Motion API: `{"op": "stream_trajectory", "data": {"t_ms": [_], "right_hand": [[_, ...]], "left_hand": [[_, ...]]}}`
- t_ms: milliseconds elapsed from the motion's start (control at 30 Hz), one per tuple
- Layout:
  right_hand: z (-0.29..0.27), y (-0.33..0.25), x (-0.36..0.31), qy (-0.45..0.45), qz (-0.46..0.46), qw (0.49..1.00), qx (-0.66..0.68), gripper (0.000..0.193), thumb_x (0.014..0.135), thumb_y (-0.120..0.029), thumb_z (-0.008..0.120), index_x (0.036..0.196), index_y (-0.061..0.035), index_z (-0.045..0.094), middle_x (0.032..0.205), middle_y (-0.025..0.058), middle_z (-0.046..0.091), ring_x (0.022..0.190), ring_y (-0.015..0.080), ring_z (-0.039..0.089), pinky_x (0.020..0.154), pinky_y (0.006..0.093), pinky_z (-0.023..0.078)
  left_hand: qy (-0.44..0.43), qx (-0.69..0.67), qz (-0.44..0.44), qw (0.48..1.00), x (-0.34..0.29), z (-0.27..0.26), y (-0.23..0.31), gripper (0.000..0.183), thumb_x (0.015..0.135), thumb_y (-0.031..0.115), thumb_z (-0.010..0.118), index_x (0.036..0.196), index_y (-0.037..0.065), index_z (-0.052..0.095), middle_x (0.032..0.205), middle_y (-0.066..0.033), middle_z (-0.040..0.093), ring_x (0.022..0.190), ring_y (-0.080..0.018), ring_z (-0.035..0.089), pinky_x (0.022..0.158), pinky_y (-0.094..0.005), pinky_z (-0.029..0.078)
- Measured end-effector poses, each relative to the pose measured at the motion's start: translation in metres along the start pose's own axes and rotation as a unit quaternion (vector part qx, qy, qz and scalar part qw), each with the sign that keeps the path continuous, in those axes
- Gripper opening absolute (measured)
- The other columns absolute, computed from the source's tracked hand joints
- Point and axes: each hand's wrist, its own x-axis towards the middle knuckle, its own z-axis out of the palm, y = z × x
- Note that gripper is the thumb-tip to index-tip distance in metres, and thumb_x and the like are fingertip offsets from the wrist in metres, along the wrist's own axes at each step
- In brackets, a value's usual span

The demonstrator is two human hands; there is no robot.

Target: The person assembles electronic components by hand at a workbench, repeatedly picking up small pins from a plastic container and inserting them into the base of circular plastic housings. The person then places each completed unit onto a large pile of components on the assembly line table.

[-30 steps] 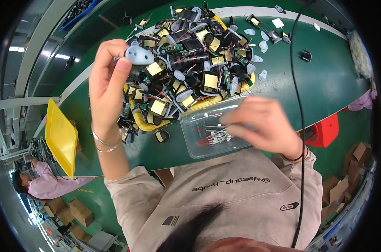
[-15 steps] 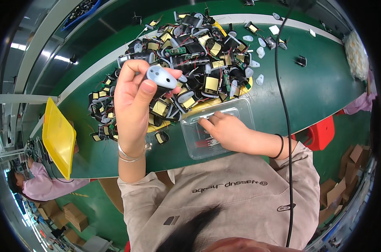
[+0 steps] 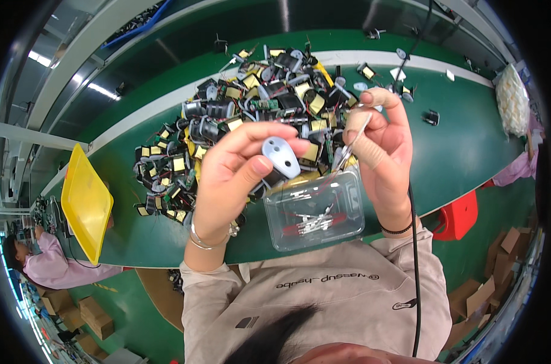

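My left hand (image 3: 230,173) grips a small black housing with a pale grey, teardrop-shaped end cap (image 3: 280,156). Dark holes in the cap face up, and my thumb and fingers close round its sides. To the right, my raised right hand (image 3: 381,142) pinches a thin silvery strip-like piece (image 3: 355,141) that slants down to the left; its exact kind is too small to make out. Below and between both hands stands a clear plastic box (image 3: 274,233) with several thin silvery and red pieces (image 3: 317,223) inside. The two held things are apart.
A large heap of black housings with yellow pads, wires and green boards (image 3: 227,109) lies beyond my hands. A black cable (image 3: 415,273) hangs down at the right. There is a yellow tray (image 3: 87,206) at the left, a bulging bag (image 3: 511,100) far right, and a red stool (image 3: 457,215).
My right hand has risen out of the clear box with a thin silvery piece in its fingers. My left hand has moved right and lower in view with the capped housing.
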Motion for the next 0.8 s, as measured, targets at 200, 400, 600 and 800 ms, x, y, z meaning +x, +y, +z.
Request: {"op": "stream_trajectory", "data": {"t_ms": [200, 400, 600, 800], "right_hand": [[0.008, 0.005, 0.013, 0.045, -0.059, 0.997, 0.016, 0.046, 0.078, 0.008, 0.058, 0.118, -0.0022, 0.038, 0.078, 0.0028, 0.052, 0.07, 0.0071, 0.046, 0.064, 0.0198, 0.037], [0.001, 0.015, 0.016, 0.041, -0.133, 0.987, -0.086, 0.047, 0.077, 0.01, 0.058, 0.118, -0.0024, 0.037, 0.078, 0.0035, 0.053, 0.068, 0.0063, 0.044, 0.064, 0.0193, 0.037], [-0.012, 0.005, 0.021, -0.12, -0.012, 0.988, -0.091, 0.053, 0.074, 0.0, 0.065, 0.121, -0.0015, 0.042, 0.093, 0.0077, 0.059, 0.088, 0.0127, 0.056, 0.074, 0.0238, 0.043], [-0.019, 0.0, 0.026, -0.225, -0.024, 0.966, -0.123, 0.032, 0.074, -0.003, 0.066, 0.104, 0.0022, 0.058, 0.099, 0.0104, 0.061, 0.091, 0.0184, 0.059, 0.076, 0.0292, 0.047]], "left_hand": [[-0.008, -0.014, -0.013, 1.0, 0.001, 0.01, -0.001, 0.055, 0.084, 0.035, 0.063, 0.117, -0.002, 0.039, 0.095, -0.0186, 0.065, 0.093, -0.0232, 0.064, 0.084, -0.0317, 0.048], [-0.076, 0.323, 0.136, 0.933, 0.014, 0.003, -0.005, 0.044, 0.073, 0.047, 0.067, 0.09, 0.005, 0.065, 0.116, -0.0123, 0.058, 0.126, -0.0332, 0.037, 0.1, -0.0455, 0.031], [-0.154, 0.208, 0.08, 0.963, 0.015, -0.002, -0.007, 0.048, 0.072, 0.045, 0.069, 0.091, 0.001, 0.065, 0.1, -0.0109, 0.063, 0.101, -0.0267, 0.056, 0.09, -0.0372, 0.041], [-0.165, 0.094, 0.006, 0.982, 0.012, 0.0, -0.006, 0.046, 0.075, 0.04, 0.07, 0.093, -0.002, 0.064, 0.096, -0.0126, 0.063, 0.094, -0.0221, 0.058, 0.085, -0.0333, 0.043]]}}
